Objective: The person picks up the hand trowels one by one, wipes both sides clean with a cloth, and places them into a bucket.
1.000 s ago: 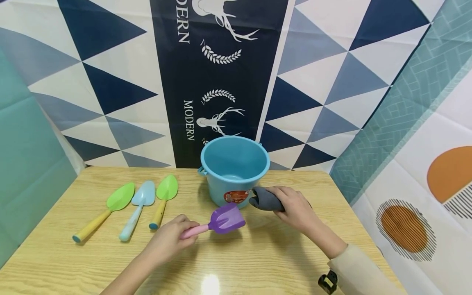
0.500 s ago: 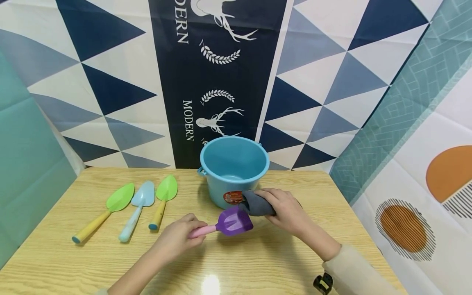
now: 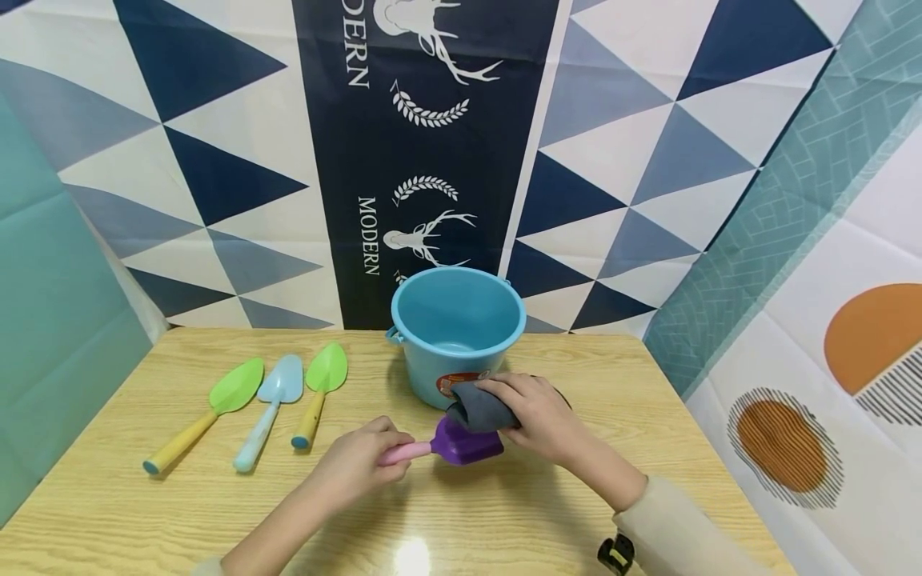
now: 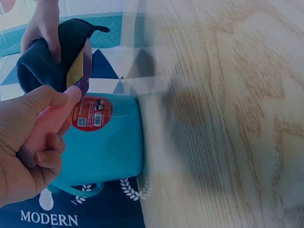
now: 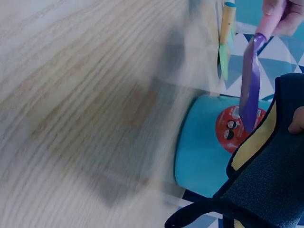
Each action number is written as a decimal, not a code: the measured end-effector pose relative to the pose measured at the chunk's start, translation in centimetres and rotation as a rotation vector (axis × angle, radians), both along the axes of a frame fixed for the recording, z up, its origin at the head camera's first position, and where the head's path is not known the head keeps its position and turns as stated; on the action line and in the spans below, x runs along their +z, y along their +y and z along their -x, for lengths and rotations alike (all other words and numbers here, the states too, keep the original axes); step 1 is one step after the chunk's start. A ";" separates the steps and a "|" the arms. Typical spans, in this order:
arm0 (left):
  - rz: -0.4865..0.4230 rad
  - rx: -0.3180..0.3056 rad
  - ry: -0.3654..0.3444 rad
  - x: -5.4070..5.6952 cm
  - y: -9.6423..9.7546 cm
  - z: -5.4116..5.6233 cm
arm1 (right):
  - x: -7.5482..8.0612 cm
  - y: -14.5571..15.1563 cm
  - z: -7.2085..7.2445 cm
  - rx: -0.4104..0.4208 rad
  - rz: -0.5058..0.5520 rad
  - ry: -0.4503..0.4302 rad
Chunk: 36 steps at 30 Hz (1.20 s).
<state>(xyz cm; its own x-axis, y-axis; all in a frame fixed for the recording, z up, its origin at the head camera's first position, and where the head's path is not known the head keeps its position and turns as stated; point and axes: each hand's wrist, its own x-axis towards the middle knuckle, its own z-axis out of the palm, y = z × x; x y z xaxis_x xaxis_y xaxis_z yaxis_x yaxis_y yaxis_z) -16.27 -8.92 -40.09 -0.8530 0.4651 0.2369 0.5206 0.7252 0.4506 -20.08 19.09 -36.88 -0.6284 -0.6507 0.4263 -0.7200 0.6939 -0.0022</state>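
My left hand (image 3: 363, 462) grips the pink handle of a toy shovel with a purple blade (image 3: 471, 452), held above the table. A dark grey cloth (image 3: 481, 410) with a yellow underside is in my right hand (image 3: 539, 420), bunched under the fingers. In the head view the cloth covers the upper part of the blade. From the left wrist view, the fingers curl round the pink handle (image 4: 52, 121), and the cloth (image 4: 45, 66) hangs beside the blade. The blade (image 5: 250, 85) stands close to the cloth's yellow side in the right wrist view; contact is hard to tell.
Behind the hands a blue bucket (image 3: 459, 356) with a red label stands on the wooden table (image 3: 562, 520). To the left lie a large green trowel (image 3: 238, 386), a light blue trowel (image 3: 281, 380) and a smaller green trowel (image 3: 327, 368). Patterned cloth hangs behind the table.
The cloth has moved left and slightly down with my right hand, onto the shovel blade. My left hand has shifted the shovel a little to the right, and its blade has tilted.
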 end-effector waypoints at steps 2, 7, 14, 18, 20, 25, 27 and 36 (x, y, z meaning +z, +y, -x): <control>-0.005 -0.010 0.010 0.1 0.1 -0.1 | -0.2 -0.2 0.0 0.008 -0.020 -0.006; -0.003 -0.034 0.020 0.5 0.3 -0.3 | -0.5 -0.6 -0.3 0.022 -0.078 -0.025; 0.017 -0.043 0.016 1.4 0.8 -0.6 | -0.7 -0.8 -0.5 0.035 -0.109 -0.052; 0.028 -0.044 0.019 1.8 1.0 -0.8 | -1.0 -0.8 -0.5 0.052 -0.116 -0.033; 0.031 -0.049 0.033 1.9 1.1 -0.9 | -1.1 -0.8 -0.5 0.066 -0.124 -0.016; 0.048 -0.054 0.052 2.0 1.1 -1.0 | -1.3 -1.0 -0.4 0.097 -0.177 0.073; 0.049 -0.054 0.052 2.1 1.1 -1.0 | -1.2 -1.1 -0.5 0.107 -0.200 0.117; 0.019 -0.053 0.058 2.2 0.7 -1.1 | -0.8 -0.9 -0.5 0.162 -0.218 0.218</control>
